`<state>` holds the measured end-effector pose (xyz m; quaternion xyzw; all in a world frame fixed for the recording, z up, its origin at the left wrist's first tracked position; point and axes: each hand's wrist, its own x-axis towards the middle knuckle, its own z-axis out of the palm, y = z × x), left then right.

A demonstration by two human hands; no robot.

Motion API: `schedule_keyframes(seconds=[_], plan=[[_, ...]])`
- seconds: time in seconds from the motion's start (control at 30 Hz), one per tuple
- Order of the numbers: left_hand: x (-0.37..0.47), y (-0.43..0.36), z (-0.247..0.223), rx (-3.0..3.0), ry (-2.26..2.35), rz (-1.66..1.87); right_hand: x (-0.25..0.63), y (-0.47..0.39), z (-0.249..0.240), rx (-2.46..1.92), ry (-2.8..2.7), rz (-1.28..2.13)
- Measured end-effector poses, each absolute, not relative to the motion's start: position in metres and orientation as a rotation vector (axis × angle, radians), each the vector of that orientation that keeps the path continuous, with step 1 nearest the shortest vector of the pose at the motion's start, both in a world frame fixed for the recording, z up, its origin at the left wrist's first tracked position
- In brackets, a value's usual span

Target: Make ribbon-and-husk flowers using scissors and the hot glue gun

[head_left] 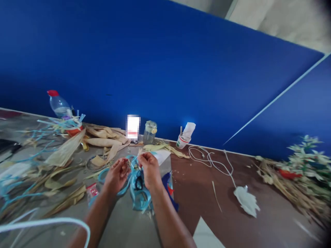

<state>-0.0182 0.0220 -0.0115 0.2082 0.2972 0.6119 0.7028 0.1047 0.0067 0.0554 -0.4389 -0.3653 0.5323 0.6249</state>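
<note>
My left hand [117, 174] is closed, its fingertips pinched together near a light-blue strip [133, 162]; what they hold is too small to make out. The strip's upper end is pinched between thumb and fingers of my right hand [150, 167]. Just below and between both hands lies a bundle of translucent light-blue strips [141, 201], with a dark looped thing [139, 183] among them. A loop of blue strip [102, 175] curves out beside my left hand. Next to my left wrist rests a small red-and-pink packet [92, 191].
Dried corn husks [106, 142] and a red pot of blue strips [73, 129] spread over the left. Along the blue partition [165, 75] stand a bottle [59, 103], a lit phone [132, 127], a glass jar [150, 134] and a paper cup [183, 141]. White cord [214, 162] and artificial flowers [307, 155] lie right.
</note>
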Motion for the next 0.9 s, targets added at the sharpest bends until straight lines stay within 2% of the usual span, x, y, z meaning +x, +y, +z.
schedule_keyframes(seconds=[0.67, 0.9], plan=[[-0.006, 0.014, -0.006, 0.845, 0.803, 1.382, 0.103, 0.008, 0.042, -1.141, -0.998, 1.098], [-0.004, 0.013, -0.004, 0.755, 0.78, 1.361, 0.102, 0.01, 0.04, -1.199, -1.087, 1.097]])
